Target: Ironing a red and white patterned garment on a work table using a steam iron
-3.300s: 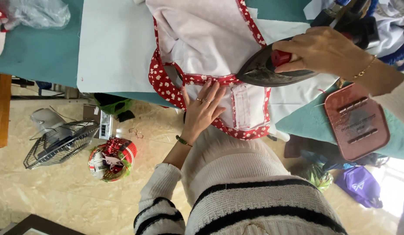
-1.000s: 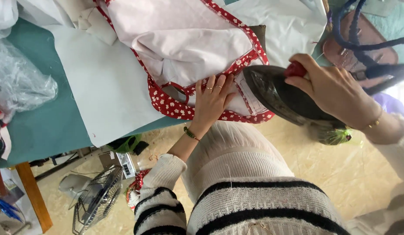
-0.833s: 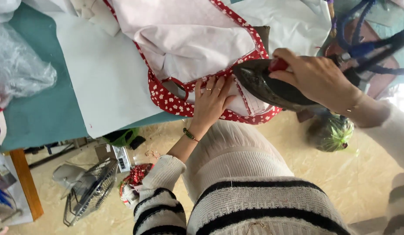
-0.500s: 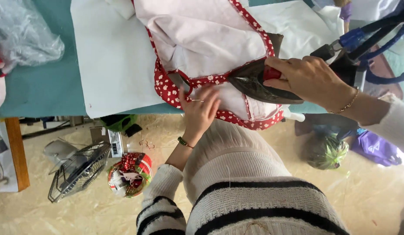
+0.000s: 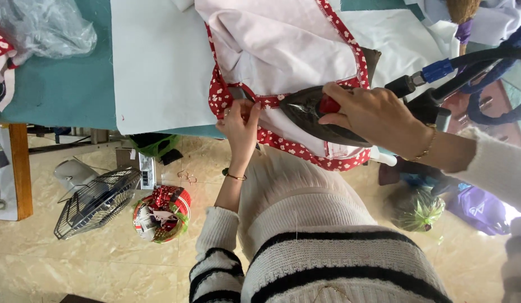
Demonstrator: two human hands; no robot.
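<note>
A pale pink fabric piece with a red, white-flowered trim lies on a white ironing cloth over a teal table. My right hand grips the red handle of a dark iron pressed on the trim near the table's front edge. My left hand pinches the red trim just left of the iron's tip, holding it flat.
A crumpled clear plastic bag lies at the table's left. Blue hoses and cables run from the iron to the right. On the floor stand a wire fan, a red patterned ball of fabric, and bags.
The iron has slid along the trim toward my left hand. My left hand went from lying flat on the fabric to pinching the trim. The view shifted.
</note>
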